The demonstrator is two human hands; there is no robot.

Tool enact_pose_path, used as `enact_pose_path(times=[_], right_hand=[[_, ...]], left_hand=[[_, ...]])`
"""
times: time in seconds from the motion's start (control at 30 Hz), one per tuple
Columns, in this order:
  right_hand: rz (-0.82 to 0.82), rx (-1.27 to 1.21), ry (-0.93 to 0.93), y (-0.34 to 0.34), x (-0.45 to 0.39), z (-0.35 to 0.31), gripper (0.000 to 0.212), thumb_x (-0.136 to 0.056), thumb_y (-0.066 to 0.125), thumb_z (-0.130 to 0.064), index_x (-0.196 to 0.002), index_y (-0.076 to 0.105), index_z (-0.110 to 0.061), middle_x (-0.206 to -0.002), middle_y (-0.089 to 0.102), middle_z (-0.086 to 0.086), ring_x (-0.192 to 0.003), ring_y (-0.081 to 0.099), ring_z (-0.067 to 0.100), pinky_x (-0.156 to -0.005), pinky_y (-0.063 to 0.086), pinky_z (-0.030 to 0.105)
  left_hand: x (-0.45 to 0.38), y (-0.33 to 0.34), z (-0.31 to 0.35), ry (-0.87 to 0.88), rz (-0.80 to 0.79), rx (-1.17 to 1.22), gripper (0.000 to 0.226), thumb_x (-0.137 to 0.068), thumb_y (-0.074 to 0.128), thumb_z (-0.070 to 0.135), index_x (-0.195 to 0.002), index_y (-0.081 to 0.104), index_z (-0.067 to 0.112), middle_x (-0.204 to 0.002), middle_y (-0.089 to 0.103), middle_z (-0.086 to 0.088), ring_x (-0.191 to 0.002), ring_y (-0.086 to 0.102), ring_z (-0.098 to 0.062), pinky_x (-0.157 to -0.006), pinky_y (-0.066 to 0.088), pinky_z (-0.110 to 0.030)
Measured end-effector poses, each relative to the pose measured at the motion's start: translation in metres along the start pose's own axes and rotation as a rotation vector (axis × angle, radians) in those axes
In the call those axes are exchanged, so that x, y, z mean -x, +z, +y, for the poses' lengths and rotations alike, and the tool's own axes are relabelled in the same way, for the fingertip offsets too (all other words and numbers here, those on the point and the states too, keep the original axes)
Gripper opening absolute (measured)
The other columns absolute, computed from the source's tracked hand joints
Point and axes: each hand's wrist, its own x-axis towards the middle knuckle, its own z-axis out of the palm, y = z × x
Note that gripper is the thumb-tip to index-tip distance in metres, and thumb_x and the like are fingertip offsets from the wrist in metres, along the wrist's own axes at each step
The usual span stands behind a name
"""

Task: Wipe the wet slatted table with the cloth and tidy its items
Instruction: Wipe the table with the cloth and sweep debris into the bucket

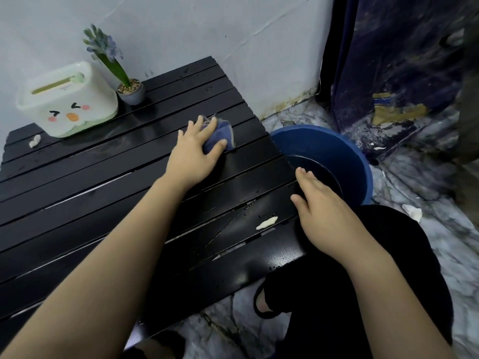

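The black slatted table (103,177) fills the left and middle of the head view, with water drops on its slats. My left hand (194,151) presses a folded blue cloth (223,132) flat on the table near its far right edge. My right hand (318,203) grips the table's right edge, fingers curled over it. A white tissue box with a cartoon face (67,99) and a small potted hyacinth (129,92) stand at the far left. Two white scraps lie on the slats, one near my right hand (267,224) and one at the left edge (35,141).
A blue basin (357,161) holding dark water stands on the marble floor right beside the table's right edge. A white wall runs behind the table. A dark curtain or panel (388,60) hangs at the right. My knee in black cloth (363,281) is below the table's front corner.
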Motion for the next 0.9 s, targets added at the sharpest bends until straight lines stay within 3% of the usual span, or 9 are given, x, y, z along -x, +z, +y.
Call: enact_pose_path(times=[0.17,0.3,0.43,0.5,0.57,0.67,0.77,0.9], right_hand=[[0.01,0.006,0.0,0.002,-0.001,0.002,0.055,-0.105,0.036,-0.028,-0.156,0.017,-0.016,-0.162,0.022,-0.002,-0.149,0.012,0.009,-0.109,0.013,0.019],[0.015,-0.008,-0.001,0.003,-0.004,0.003,0.055,-0.104,0.038,-0.027,-0.155,0.019,-0.017,-0.162,0.023,-0.001,-0.15,0.012,0.011,-0.111,0.018,0.024],[0.013,-0.031,-0.014,0.002,-0.004,0.005,0.056,-0.104,0.04,-0.028,-0.155,0.02,-0.017,-0.161,0.024,0.0,-0.149,0.013,0.011,-0.112,0.018,0.026],[0.011,-0.035,-0.017,0.001,-0.004,0.006,0.056,-0.104,0.04,-0.029,-0.155,0.02,-0.017,-0.161,0.024,0.0,-0.149,0.014,0.01,-0.111,0.017,0.025],[0.007,-0.042,-0.015,0.001,-0.005,0.006,0.057,-0.104,0.041,-0.03,-0.155,0.02,-0.017,-0.161,0.024,-0.002,-0.149,0.013,0.009,-0.11,0.015,0.023],[0.006,-0.027,-0.009,0.001,-0.003,0.006,0.057,-0.104,0.04,-0.031,-0.155,0.021,-0.017,-0.161,0.024,0.0,-0.149,0.014,0.01,-0.108,0.015,0.023],[0.01,-0.011,0.0,-0.001,0.001,0.003,0.056,-0.104,0.041,-0.03,-0.155,0.021,-0.016,-0.161,0.025,0.004,-0.149,0.016,0.015,-0.114,0.02,0.031],[0.012,0.007,0.02,0.0,0.015,0.002,0.057,-0.104,0.039,-0.028,-0.155,0.019,-0.013,-0.161,0.024,0.008,-0.15,0.015,0.018,-0.116,0.023,0.038]], left_hand=[[-0.027,0.028,0.05,0.175,-0.009,0.013,0.05,-0.102,0.051,0.035,-0.15,0.043,0.025,-0.16,0.034,-0.008,-0.15,0.027,-0.03,-0.123,0.012,-0.045],[-0.046,0.042,0.08,0.263,-0.048,0.063,0.04,-0.101,0.054,0.026,-0.14,0.057,0.018,-0.146,0.055,-0.005,-0.137,0.047,-0.027,-0.124,0.018,-0.048],[-0.039,0.025,0.077,0.176,-0.001,0.416,0.036,-0.098,0.061,0.017,-0.132,0.063,0.007,-0.131,0.067,-0.006,-0.124,0.06,-0.019,-0.111,0.043,-0.04],[-0.016,0.003,0.064,0.153,0.027,0.567,0.034,-0.098,0.062,0.014,-0.13,0.064,0.004,-0.124,0.07,-0.004,-0.117,0.063,-0.012,-0.107,0.047,-0.033],[0.024,-0.024,0.043,0.169,0.02,0.563,0.035,-0.097,0.063,0.018,-0.131,0.065,0.008,-0.125,0.069,0.001,-0.117,0.061,-0.004,-0.105,0.045,-0.024],[0.107,-0.06,0.0,0.179,-0.025,0.38,0.042,-0.096,0.064,0.024,-0.136,0.06,0.017,-0.14,0.06,0.007,-0.134,0.052,-0.005,-0.114,0.035,-0.019],[0.195,-0.08,-0.039,0.149,-0.082,0.253,0.045,-0.095,0.062,0.021,-0.14,0.056,0.017,-0.149,0.052,0.007,-0.143,0.042,-0.011,-0.122,0.026,-0.03],[0.275,-0.081,-0.067,0.135,-0.088,0.134,0.054,-0.094,0.055,0.037,-0.144,0.051,0.017,-0.157,0.041,0.006,-0.149,0.032,-0.019,-0.124,0.019,-0.039]])
